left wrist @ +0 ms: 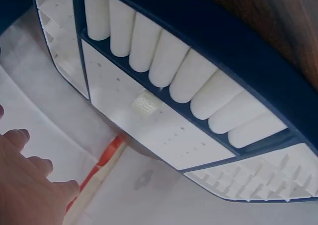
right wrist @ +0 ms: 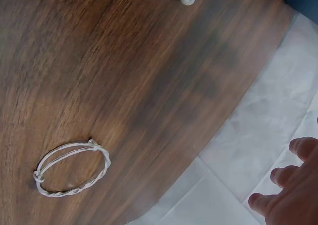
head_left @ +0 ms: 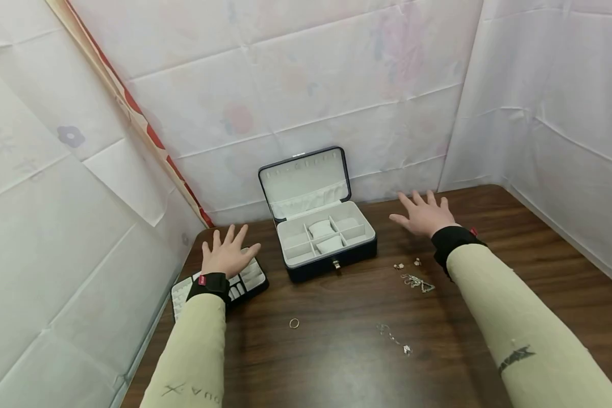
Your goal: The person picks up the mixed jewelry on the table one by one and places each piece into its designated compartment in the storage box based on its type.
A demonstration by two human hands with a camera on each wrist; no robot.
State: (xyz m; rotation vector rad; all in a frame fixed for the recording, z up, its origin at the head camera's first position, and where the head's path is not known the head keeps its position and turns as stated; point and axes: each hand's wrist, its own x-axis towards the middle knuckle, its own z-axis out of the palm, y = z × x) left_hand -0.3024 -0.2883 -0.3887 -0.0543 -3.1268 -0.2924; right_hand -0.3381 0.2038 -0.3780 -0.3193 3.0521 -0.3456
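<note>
My left hand hovers, fingers spread, over a navy jewelry tray at the table's left. In the left wrist view the tray's white ring rolls and ridged end sections show. My right hand, also spread and holding nothing, is held over the table to the right of a jewelry box. That box stands with its lid raised, and two small white cushions sit in its compartments. Below the right hand, a twisted silver bangle lies on the wood in the right wrist view.
On the brown table lie a ring, a fine chain with a pendant, a bunched silver chain and a pair of small earrings. White patterned sheets hang behind and at both sides.
</note>
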